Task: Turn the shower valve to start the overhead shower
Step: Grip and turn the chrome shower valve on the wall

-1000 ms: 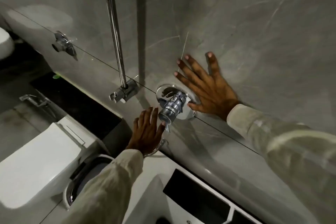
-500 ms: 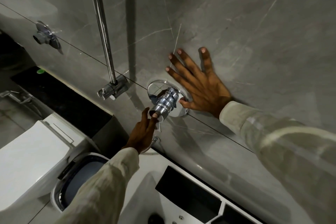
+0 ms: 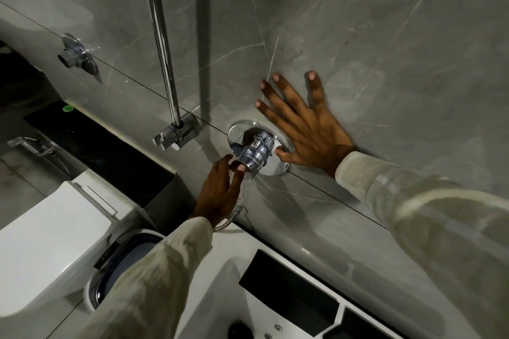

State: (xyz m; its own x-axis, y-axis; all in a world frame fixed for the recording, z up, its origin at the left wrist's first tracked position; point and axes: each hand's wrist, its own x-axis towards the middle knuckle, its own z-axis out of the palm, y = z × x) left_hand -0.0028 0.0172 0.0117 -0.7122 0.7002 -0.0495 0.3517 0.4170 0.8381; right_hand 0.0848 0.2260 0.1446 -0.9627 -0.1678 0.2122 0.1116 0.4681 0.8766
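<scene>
Nearest the wearer, two pale sleeves reach in toward the grey marble-look wall (image 3: 385, 36). The left hand (image 3: 220, 192) comes up from below, over the white toilet (image 3: 49, 242) and the open-lidded bin (image 3: 99, 292), its fingertips (image 3: 240, 168) just touching the outer end of the chrome shower valve handle (image 3: 255, 153). It is not clenched around it; the fingers lie loose against the knob's underside, which I take for a feeling-out of the grip before a turn. Whether the thumb is on the far side I cannot tell.

The right hand (image 3: 308, 129) grasps nothing. It is spread flat on the wall just beside the valve's round plate (image 3: 275, 166), thumb resting at the plate's rim, probably to steady the body while leaning in.

The valve itself stands out from the wall on the horizontal tile joint, between the two hands. Just left of it the chrome riser rail (image 3: 162, 44) ends in its wall bracket (image 3: 181, 133). Farther left along the same joint sits a second chrome fitting (image 3: 78, 59). No water is visible, so the turn seems not yet made.
</scene>
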